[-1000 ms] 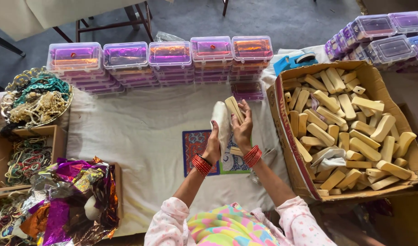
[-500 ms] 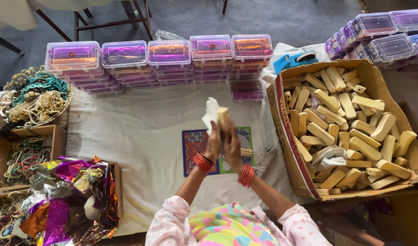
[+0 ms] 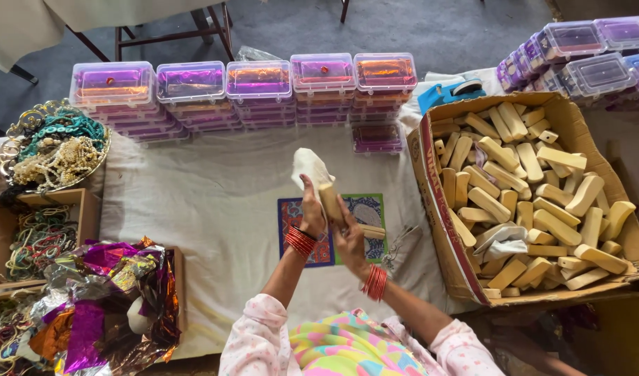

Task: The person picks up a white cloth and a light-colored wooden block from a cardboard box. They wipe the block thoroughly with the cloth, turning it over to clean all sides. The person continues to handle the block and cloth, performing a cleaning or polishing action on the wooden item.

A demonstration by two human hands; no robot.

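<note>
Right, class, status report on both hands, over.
Left hand holds white cloth. Right hand grips wooden block. Block box alongside, nothing obstructing.

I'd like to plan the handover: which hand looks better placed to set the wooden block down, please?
Probably the right hand: it grips the wooden block, while the left hand holds the white cloth.

From my feed I see a grey floor (image 3: 431,28) running across twelve o'clock. A dark-framed chair (image 3: 173,31) stands at eleven o'clock, beside a pale draped cloth (image 3: 27,24) at ten. The light is even and soft.
</note>
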